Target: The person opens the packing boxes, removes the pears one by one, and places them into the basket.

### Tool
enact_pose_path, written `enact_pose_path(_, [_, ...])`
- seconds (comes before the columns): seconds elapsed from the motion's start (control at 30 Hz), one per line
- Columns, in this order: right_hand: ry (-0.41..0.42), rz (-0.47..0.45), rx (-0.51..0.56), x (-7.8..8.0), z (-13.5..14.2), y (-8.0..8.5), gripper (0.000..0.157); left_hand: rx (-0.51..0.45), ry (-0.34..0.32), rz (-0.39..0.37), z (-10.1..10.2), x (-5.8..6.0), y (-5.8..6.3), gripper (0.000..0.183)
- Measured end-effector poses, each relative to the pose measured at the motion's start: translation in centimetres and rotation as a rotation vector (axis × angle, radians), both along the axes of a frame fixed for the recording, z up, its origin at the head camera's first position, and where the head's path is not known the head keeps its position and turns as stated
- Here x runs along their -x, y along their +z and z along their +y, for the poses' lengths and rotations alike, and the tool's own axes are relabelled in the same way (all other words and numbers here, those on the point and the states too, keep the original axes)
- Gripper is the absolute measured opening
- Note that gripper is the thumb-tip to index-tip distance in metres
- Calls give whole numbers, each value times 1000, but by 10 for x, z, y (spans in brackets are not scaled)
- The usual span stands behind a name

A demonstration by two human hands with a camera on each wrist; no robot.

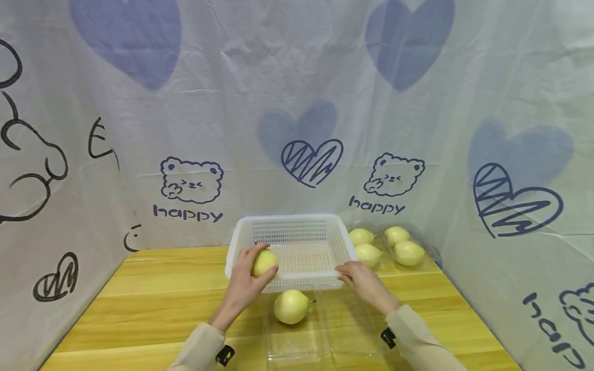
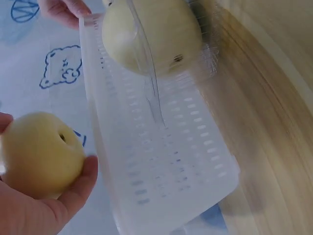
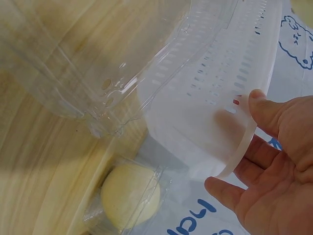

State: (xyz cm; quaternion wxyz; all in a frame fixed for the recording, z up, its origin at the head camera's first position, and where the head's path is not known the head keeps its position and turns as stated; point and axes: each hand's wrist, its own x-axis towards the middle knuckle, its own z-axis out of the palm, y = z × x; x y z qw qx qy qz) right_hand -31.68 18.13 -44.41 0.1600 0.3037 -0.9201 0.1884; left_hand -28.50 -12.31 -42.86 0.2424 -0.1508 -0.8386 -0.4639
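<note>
In the head view my left hand (image 1: 243, 283) grips a pale yellow pear (image 1: 265, 262) over the near left part of a white slotted plastic basket (image 1: 301, 281). The left wrist view shows thumb and fingers around this pear (image 2: 41, 156), its dimpled end facing the camera. My right hand (image 1: 366, 286) pinches the basket rim near its front right corner, thumb on one side and fingers on the other. Before the basket, another pear (image 1: 291, 307) with a stem lies in one half of an opened clear plastic clamshell box (image 1: 297, 348).
Right of the basket, clear boxes hold several pears (image 1: 409, 253), two of them close against the basket's side. Printed cloth walls (image 1: 297, 67) enclose the wooden table (image 1: 153, 304) at the back and both sides.
</note>
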Motion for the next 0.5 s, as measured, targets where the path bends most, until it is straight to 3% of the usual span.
enact_pose_path(0.17, [5, 4, 6, -1, 0, 1, 17, 11, 67, 23, -5, 12, -4, 48])
enact_pose_path(0.5, [3, 6, -7, -2, 0, 0, 17, 306, 109, 215, -13, 29, -20, 37])
